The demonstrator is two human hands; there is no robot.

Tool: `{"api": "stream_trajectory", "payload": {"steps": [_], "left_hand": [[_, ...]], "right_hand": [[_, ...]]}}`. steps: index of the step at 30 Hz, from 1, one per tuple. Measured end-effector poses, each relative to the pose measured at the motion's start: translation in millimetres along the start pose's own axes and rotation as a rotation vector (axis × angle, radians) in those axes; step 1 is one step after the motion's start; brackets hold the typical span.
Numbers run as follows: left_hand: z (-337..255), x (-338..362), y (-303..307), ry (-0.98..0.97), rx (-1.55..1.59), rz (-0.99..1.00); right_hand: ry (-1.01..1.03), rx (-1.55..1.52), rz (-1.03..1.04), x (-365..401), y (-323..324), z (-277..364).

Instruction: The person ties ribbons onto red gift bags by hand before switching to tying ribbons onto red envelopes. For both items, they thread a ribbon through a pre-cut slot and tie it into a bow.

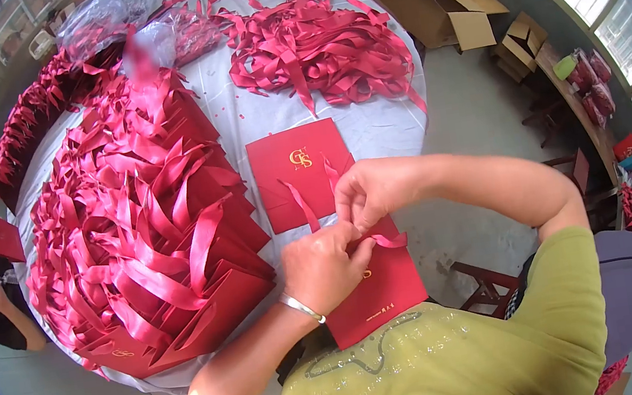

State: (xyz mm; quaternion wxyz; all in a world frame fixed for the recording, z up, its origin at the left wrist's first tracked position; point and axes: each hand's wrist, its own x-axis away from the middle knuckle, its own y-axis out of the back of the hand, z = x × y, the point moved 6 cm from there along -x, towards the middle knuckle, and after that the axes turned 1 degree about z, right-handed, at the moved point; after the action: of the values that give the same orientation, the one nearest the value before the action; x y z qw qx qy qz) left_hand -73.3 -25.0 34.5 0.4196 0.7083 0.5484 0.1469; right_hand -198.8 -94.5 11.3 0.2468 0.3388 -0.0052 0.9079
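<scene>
At the near edge of the worktop (255, 109), against the person's body, a red card (382, 297) lies flat with a ribbon (306, 204) running off its top. The left hand (325, 265), which wears a thin bracelet, and the right hand (367, 190) are close together over the card, and both pinch the ribbon. One tail curls out beside them.

The step looks like knotting or looping the ribbon at the card's top edge. To do it well, I judge, keep the band flat between the fingertips so that it does not twist. Draw both ends evenly, and press the card down so that it cannot slide off the edge.

The ribbon looks like satin: glossy, thin and slippery, and it holds soft curls. The card is stiff, matt and rectangular, with small gold print. A second card (299, 163) with a gold emblem lies just beyond, touching the first. Left of it is a fanned pile (145, 246) of beribboned cards, and farther off a loose heap (319, 47) of cut ribbons.
</scene>
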Motion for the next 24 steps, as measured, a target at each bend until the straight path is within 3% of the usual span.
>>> {"api": "stream_trajectory", "payload": {"steps": [4,5,10,24], "left_hand": [[12,-5,-4,0.073,0.119,0.075],[10,-5,-5,0.081,0.102,0.112],[11,-6,-8,0.072,0.042,0.162],[13,-8,-9,0.050,0.088,0.179]], "right_hand": [[0.389,-0.005,-0.406,3,15,4],[0.450,-0.160,-0.415,-1,20,3],[0.565,0.072,-0.772,-10,54,11],[0.618,0.028,-0.861,-29,55,-1]]}}
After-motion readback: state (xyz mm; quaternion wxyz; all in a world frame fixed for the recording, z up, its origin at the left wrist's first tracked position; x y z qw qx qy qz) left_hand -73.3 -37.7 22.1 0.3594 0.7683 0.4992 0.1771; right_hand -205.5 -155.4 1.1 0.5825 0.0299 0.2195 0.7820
